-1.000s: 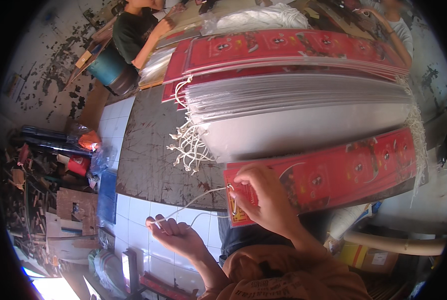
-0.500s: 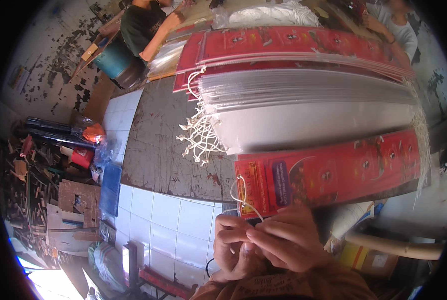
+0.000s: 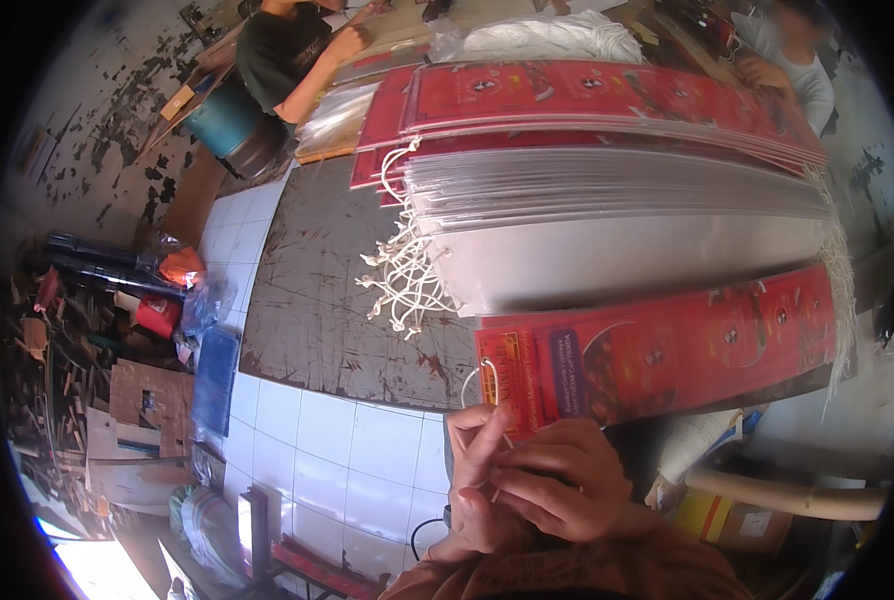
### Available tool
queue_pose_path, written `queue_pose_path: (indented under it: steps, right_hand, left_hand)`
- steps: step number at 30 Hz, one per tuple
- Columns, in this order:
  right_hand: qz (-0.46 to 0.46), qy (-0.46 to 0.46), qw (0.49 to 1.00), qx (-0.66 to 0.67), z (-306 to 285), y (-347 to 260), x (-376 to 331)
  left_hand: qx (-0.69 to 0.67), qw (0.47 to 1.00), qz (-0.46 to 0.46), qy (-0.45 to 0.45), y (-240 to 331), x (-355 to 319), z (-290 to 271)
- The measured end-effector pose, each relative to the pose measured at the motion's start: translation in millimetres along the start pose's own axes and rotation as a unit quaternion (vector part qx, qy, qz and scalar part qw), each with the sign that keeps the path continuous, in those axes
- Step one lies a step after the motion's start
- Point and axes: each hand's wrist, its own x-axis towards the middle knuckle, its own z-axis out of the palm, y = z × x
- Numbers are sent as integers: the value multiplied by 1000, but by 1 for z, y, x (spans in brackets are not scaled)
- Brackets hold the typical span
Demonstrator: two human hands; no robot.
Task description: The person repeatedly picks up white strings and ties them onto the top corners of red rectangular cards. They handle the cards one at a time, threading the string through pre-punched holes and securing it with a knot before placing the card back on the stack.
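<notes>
A long red printed sign (image 3: 657,365) lies at the table's near edge, its left end above my hands. White cord (image 3: 470,384) passes through a hole in that end and runs down to my fingers. My left hand (image 3: 475,490) is closed on the cord, with its index finger raised along it. Close against it, my right hand (image 3: 567,478) pinches the cord between bent fingers. The fingers partly hide the cord's end. Just beyond lies a fanned stack of similar signs (image 3: 617,260), pale backs up, with knotted cords (image 3: 407,275) at its left end.
More red signs (image 3: 607,95) lie farther back, with a bundle of white cord (image 3: 557,35) behind them. Two people sit across the table (image 3: 312,270). A blue-green drum (image 3: 229,130) stands at the left. Below right are a bamboo pole (image 3: 787,493) and a yellow box (image 3: 707,512).
My left index finger has risen and straightened beside the cord, and both hands have shifted slightly. Less of the cord shows below the hole.
</notes>
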Motion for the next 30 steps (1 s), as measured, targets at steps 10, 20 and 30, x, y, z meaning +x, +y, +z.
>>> queue_pose_path:
  steps: [10, 20, 30]
  right_hand:
    - [4, -18, 1000, -6, 3, 2, 2]
    - [21, 33, 997, 63, -6, 4, 1]
    - [-30, 44, 993, 101, -4, 11, -5]
  left_hand:
    - [26, 999, 32, 24, -7, -5, 1]
    - [-168, 979, 93, 68, -1, 9, 13]
    - [189, 981, 31, 21, 16, 8, -18]
